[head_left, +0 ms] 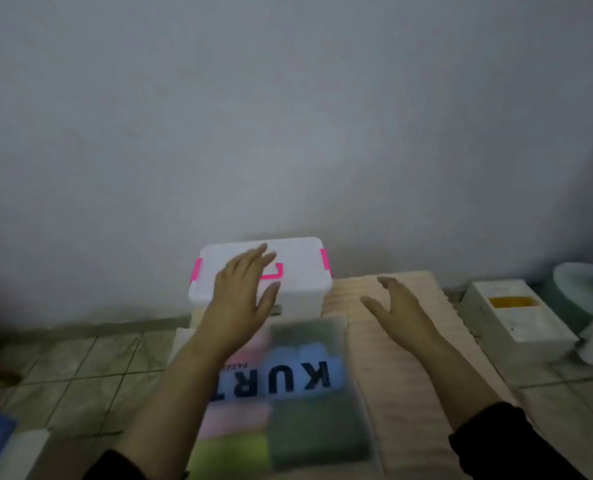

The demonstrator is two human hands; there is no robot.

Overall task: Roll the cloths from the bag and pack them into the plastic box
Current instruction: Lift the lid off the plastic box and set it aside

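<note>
A white plastic box (302, 289) with pink latches stands shut against the wall, its lid on. My left hand (243, 292) reaches over its near left part with straight, spread fingers, over the pink handle; whether it touches the lid I cannot tell. My right hand (399, 306) hovers open to the right of the box, above the cream mat, holding nothing. In front of the box lies a clear bag (298, 393) printed with black letters. Folded cloths in blue, pink, green and dark green show through it.
The box and bag sit on a ribbed cream mat (409, 375) on a tiled floor (80, 368). A white foam box (516, 317) with a yellow patch stands at the right. White and blue items lie at the lower left.
</note>
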